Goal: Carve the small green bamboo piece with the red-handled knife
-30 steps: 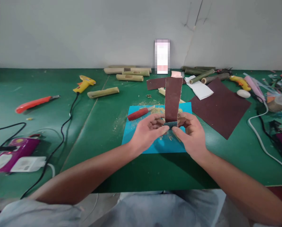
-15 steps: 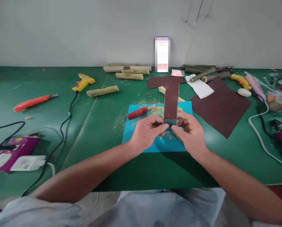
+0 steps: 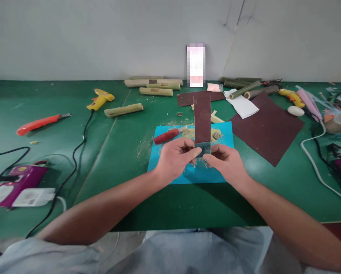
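Note:
A long strip of brown sandpaper (image 3: 202, 120) stands up between my hands, its near end folded over so that the blue-grey backing shows. My left hand (image 3: 177, 158) pinches the fold from the left with thumb and fingers. On the other side my right hand (image 3: 229, 161) pinches the same folded end, thumb in front. Beneath them lies a blue sheet (image 3: 164, 175) strewn with pale shavings (image 3: 189, 132). A red-handled knife (image 3: 167, 136) rests on that sheet, just beyond my left hand.
A large sandpaper sheet (image 3: 269, 129) lies right, a white paper (image 3: 246, 108) beside it. Cut bamboo pieces (image 3: 156, 92) line the back near a phone (image 3: 196, 64). Leftward are a yellow glue gun (image 3: 100, 99), an orange cutter (image 3: 40, 123) and a purple power strip (image 3: 24, 182) with cables.
The strip has shifted slightly left, and more of its blue-grey folded end shows between my thumbs. My right hand has moved a little left and down with it.

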Motion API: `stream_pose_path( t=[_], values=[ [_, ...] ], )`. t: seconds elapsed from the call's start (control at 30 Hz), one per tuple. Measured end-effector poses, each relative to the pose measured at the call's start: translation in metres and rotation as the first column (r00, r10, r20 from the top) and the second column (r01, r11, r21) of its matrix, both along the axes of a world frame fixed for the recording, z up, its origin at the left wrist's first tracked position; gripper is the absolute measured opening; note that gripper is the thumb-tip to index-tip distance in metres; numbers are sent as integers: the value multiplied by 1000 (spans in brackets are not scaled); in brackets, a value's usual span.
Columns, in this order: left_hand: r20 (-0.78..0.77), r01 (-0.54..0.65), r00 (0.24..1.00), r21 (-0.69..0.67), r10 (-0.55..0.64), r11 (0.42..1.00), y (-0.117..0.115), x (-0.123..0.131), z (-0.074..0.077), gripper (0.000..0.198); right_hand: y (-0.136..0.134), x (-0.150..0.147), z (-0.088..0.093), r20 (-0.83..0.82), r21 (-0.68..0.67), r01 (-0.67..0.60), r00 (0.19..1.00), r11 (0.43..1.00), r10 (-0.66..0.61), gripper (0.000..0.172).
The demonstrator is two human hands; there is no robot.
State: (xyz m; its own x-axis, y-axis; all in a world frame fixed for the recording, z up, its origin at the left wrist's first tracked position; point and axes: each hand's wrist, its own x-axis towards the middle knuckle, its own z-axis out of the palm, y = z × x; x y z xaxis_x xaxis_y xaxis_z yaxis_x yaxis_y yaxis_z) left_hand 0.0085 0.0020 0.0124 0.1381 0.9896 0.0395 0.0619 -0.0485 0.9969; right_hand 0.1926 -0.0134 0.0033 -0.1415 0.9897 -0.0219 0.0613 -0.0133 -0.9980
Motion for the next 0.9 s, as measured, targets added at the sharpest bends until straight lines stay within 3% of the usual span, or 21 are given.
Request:
stream_pose_path(
  t=[0.2,0.4,0.5,0.63,0.9],
  values=[
    [25,-1,1000,4,1,1000,-1,1,0,24,0,1,9,-64,-72,-53,997,996,48,43],
    [67,18,998,-13,-17,1000,-1,3,3,25,-1,1,10,-78,-70,-68,995,995,63,42],
    [114,121,987,-110,-109,986,-1,2,5,28,-2,1,9,-76,-31,-41,996,999,39,41],
    [42,249,969,-195,-245,949,0,1,5,36,-2,2,8,-86,5,-32,996,999,33,41],
    [122,303,951,-202,-283,931,1,0,1,41,-1,3,11,-124,-41,-82,989,996,77,48]
  ],
)
